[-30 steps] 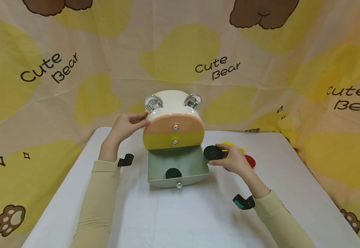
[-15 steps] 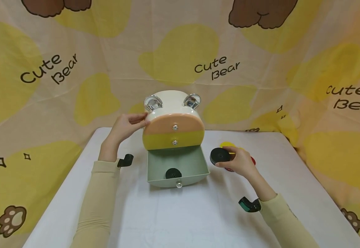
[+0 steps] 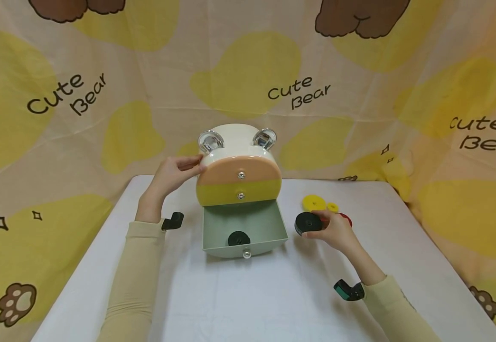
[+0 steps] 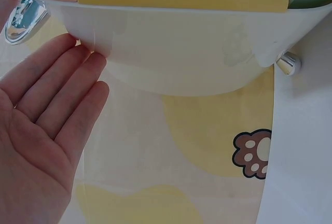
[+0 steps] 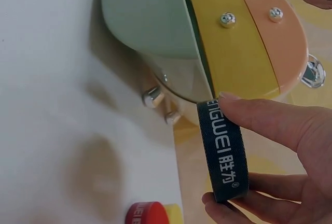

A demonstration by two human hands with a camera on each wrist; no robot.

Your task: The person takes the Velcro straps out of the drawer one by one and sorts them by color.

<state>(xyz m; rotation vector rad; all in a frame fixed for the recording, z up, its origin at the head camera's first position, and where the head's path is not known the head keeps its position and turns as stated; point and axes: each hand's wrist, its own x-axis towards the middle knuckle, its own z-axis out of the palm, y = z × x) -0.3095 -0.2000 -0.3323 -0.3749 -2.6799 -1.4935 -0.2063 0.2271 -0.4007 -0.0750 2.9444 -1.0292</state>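
Observation:
A small cabinet with a white body (image 3: 235, 137) and silver bear ears stands on the table, its orange (image 3: 222, 167) and yellow (image 3: 218, 194) drawers closed. Below them the green drawer (image 3: 226, 218) is pulled out, with a black roll (image 3: 238, 238) inside. My left hand (image 3: 173, 175) rests on the cabinet's left side, fingers straight in the left wrist view. To the right of the drawer, my right hand (image 3: 336, 231) grips a black roll of tape (image 3: 309, 223) between thumb and fingers. White lettering runs round this tape roll (image 5: 224, 149) in the right wrist view.
Beyond the right hand lie a large yellow roll (image 3: 313, 203), a small yellow roll (image 3: 332, 207) and a partly hidden red roll (image 3: 348, 220). A white cloth (image 3: 248, 299) covers the table. A printed curtain (image 3: 239, 71) hangs behind and along the sides.
My right hand has carried the black tape roll rightward and nearer to me, away from the green drawer's edge, uncovering the yellow rolls. The left hand and cabinet have stayed put.

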